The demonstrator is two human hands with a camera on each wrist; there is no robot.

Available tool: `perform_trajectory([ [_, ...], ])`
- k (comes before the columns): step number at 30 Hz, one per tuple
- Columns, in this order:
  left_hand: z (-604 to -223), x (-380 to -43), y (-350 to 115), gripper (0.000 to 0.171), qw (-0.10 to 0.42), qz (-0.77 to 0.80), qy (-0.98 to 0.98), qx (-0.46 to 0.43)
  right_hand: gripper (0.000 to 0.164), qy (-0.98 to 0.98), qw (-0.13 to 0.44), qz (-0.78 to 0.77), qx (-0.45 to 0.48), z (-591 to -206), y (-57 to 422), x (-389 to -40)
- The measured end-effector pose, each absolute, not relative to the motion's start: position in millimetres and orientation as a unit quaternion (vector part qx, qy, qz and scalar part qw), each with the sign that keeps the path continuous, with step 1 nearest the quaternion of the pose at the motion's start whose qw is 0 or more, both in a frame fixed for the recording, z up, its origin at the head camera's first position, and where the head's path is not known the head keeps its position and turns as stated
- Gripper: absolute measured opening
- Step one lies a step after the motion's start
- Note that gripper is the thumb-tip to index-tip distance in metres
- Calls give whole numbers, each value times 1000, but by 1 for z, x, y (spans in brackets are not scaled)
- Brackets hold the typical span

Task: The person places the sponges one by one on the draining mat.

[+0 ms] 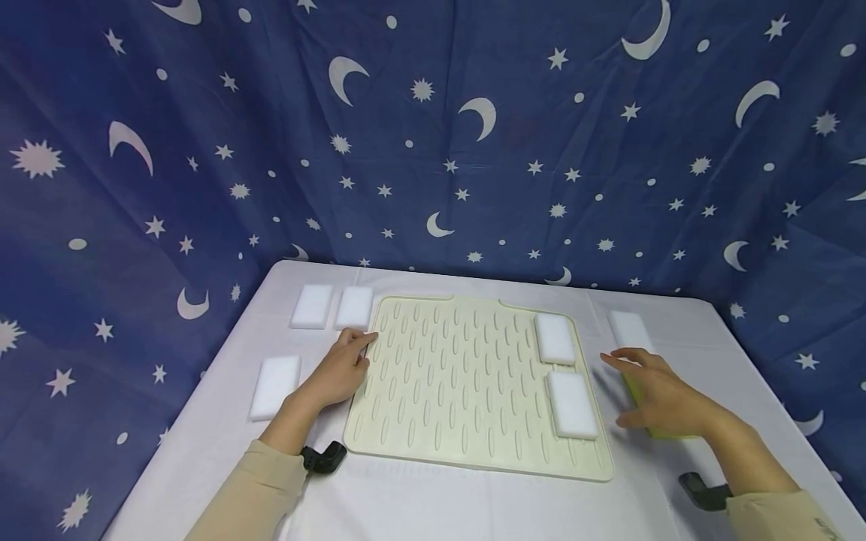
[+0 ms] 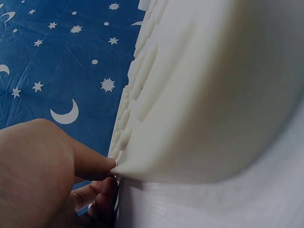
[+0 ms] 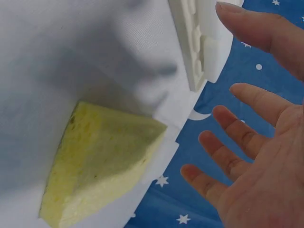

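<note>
A cream drying mat [image 1: 460, 376] with raised oval ridges lies on the table. At its left edge my left hand [image 1: 338, 372] pinches the rim, thumb on top and curled fingers at the side, as the left wrist view shows with the mat's corner [image 2: 156, 161]. Two white sponge blocks [image 1: 555, 339] lie on the mat's right side, one nearer [image 1: 572, 404] than the other. To the right of the mat, my right hand [image 1: 659, 394] hovers with spread fingers and holds nothing. Below it a yellow sponge [image 3: 104, 166] lies on the cloth, partly hidden by that hand in the head view.
Three more white blocks lie left of the mat: two at the back [image 1: 312, 306] [image 1: 355, 308] and one closer [image 1: 275, 387]. Another white block [image 1: 629, 330] sits beyond the right hand. A dark blue curtain [image 1: 406, 210] with moons and stars hangs behind the white-covered table [image 1: 419, 503].
</note>
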State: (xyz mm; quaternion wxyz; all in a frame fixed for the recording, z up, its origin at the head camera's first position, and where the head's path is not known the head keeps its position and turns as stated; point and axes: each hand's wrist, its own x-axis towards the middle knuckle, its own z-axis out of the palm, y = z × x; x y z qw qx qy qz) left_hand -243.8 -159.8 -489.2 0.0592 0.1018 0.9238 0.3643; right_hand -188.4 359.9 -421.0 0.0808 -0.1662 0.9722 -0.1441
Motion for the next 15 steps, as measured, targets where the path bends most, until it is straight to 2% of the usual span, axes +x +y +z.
perform_trajectory([
  [15, -489, -244, -160, 51, 61, 369, 922, 102, 107, 974, 91, -148, -145, -428, 379, -188],
])
